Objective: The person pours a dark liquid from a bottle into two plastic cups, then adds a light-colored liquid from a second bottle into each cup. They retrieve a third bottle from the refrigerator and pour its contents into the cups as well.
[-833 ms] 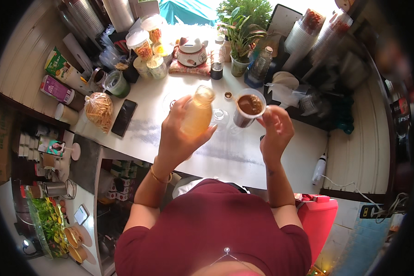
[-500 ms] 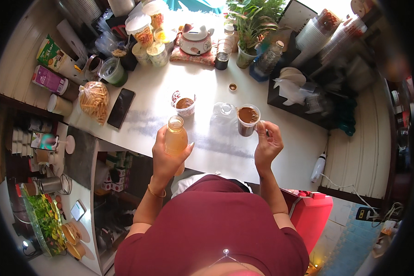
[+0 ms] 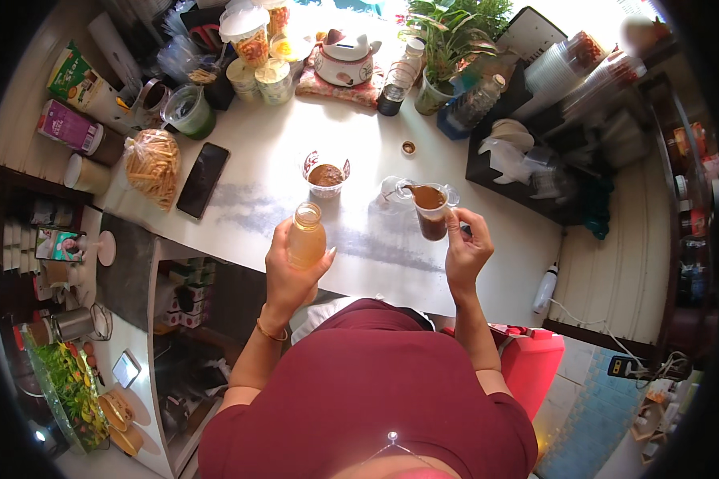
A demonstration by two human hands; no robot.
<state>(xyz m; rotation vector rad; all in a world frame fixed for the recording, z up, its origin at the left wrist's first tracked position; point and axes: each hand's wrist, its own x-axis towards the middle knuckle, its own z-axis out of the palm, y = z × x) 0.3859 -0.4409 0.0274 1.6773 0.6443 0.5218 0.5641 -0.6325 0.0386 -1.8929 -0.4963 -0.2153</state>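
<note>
My left hand (image 3: 287, 267) is wrapped round an uncapped bottle (image 3: 306, 239) of yellowish, cloudy look, held upright at the counter's near edge. In my right hand (image 3: 467, 247) is the handle of a clear measuring jug (image 3: 433, 223) of dark brown liquid, tilted to the left. Brown liquid reaches the jug's spout, right beside the round mouth of a clear plastic bottle (image 3: 390, 199); whether it runs in I cannot tell. A clear printed cup (image 3: 326, 180) with brown contents stands beyond my left hand. Farther back lies a small round cap (image 3: 408, 148).
On the left of the counter (image 3: 256, 168) are a black phone (image 3: 204, 180) and a bag of stick snacks (image 3: 152, 168). Lidded snack cups, a cat-shaped pot (image 3: 346, 60) and a potted plant (image 3: 433, 92) line the back. A black organiser (image 3: 519, 180) stands at right.
My right hand has tipped the jug leftward, and its brown liquid now reaches the spout. My left hand keeps the bottle in about the same place. The whole view has shifted slightly.
</note>
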